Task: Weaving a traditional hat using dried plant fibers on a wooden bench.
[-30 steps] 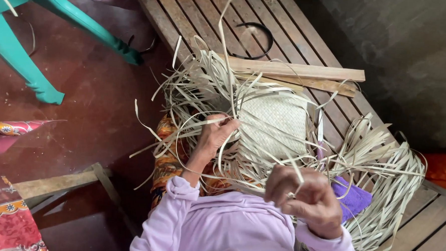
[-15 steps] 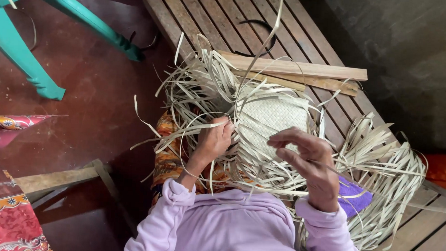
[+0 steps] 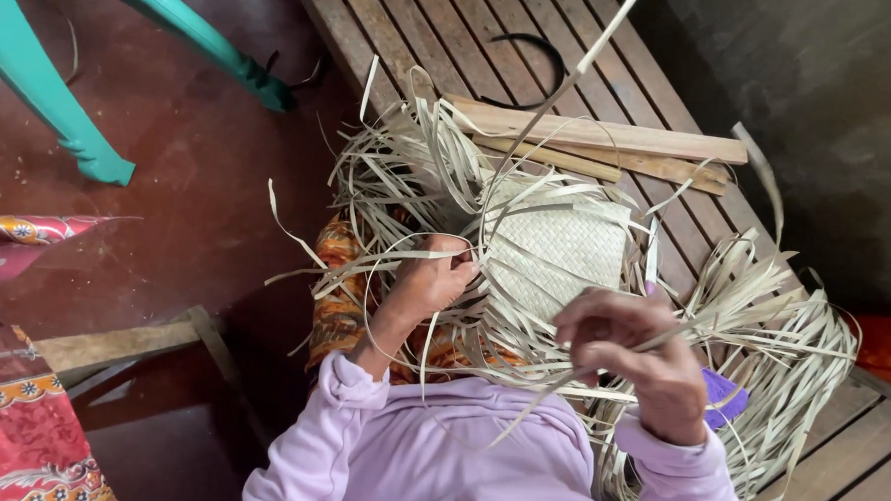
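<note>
Two hands: both of mine are in view from the head camera, working low over my lap, sleeves pale lilac.
Left hand (image 3: pixel 432 280): I see it curled closed, fingers pinched together on a few pale strips at the left edge of the woven mat; it touches the weave there.
Right hand (image 3: pixel 639 361): fingers bent in and closed on one long strip (image 3: pixel 573 81); that strip runs up from the hand, across the mat, and out past the top of the frame.
Grip detail: I cannot tell how many strips the left hand pinches, as the loose ends cross over it.
Woven mat (image 3: pixel 558 247): a small pale square of plaited strips, lying between my two hands, just ahead of my knees, with unwoven ends spraying out on all sides.
Loose strips (image 3: pixel 772 345): a thick bundle fans to the right of the right hand, over the wooden slats.
Patterned cloth (image 3: pixel 338 311): orange and dark, on my lap beneath the left wrist.
Purple cloth (image 3: pixel 722 393): a small patch just beside the right hand, mostly under the strips.
Wooden battens (image 3: pixel 611 138): two pale sticks lying across the slats beyond the mat.
Slatted bench (image 3: pixel 445 25): dark planks under everything.
Teal chair (image 3: pixel 91 115): legs on the red floor, well apart to the left.
</note>
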